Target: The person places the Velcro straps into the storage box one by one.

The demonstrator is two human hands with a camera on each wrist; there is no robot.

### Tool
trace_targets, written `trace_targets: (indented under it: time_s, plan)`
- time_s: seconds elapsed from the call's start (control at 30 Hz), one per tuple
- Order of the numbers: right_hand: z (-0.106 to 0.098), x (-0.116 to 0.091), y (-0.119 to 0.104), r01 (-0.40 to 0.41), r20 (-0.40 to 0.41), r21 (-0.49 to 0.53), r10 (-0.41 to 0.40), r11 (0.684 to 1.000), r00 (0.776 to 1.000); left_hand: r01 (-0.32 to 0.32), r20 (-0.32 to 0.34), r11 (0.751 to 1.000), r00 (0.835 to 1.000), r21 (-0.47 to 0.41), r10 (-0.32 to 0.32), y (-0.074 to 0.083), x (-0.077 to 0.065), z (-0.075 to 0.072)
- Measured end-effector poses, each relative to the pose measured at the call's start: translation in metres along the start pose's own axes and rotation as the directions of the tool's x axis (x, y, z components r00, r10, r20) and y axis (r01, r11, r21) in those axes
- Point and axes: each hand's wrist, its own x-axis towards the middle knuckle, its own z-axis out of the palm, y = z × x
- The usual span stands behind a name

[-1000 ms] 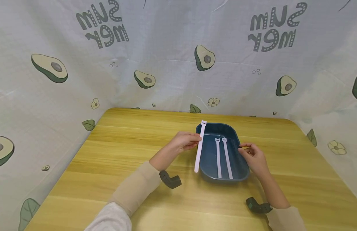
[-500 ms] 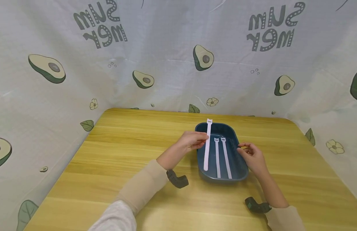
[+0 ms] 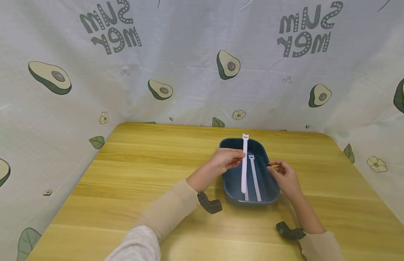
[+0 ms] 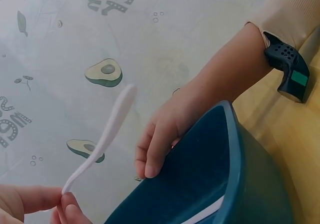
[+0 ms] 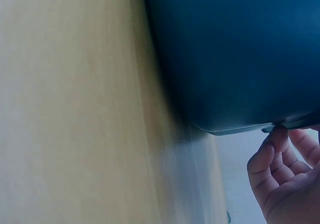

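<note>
My left hand (image 3: 226,158) pinches a white strap-style cable tie (image 3: 244,175) between thumb and fingertips, over the dark blue plastic basin (image 3: 233,181). Its slotted head points away from me. In the left wrist view the free length of the tie (image 4: 107,134) bends upward from the fingers. Two similar ties lie lengthwise in the basin: the right one (image 3: 255,179) shows well, while the left one (image 3: 246,196) is mostly covered by the held tie. My right hand (image 3: 287,177) grips the basin's right rim, its fingertips at the edge in the right wrist view.
The basin stands on a wood-grain table (image 3: 156,152), right of the middle. Behind and beside the table hangs a white curtain (image 3: 189,47) with avocado prints. A dark wrist device (image 3: 209,204) sits on the left forearm and another (image 3: 289,231) on the right.
My left hand has carried the held tie rightward, from the basin's left edge to above the left of the two lying ties. My right hand stays at the rim.
</note>
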Motion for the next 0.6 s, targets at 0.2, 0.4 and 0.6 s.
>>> trace_targets:
  time_s: [0.2, 0.4, 0.6]
  plan:
    - [0.001, 0.000, 0.000, 0.001, 0.000, 0.009, -0.001, 1.000, 1.000, 0.028, -0.031, 1.000, 0.999, -0.012, -0.028, -0.009, 0.007, 0.013]
    - [0.001, 0.000, 0.000, -0.002, -0.004, 0.002, 0.002, 1.000, 1.000, 0.026, -0.133, 0.999, 0.991, 0.035, -0.021, -0.021, 0.015, 0.025]
    - [0.000, 0.002, 0.002, -0.023, 0.001, -0.012, 0.023, 1.000, 1.000, -0.036, -0.193, 0.954, 0.976, 0.297, 0.097, -0.029, 0.016, 0.033]
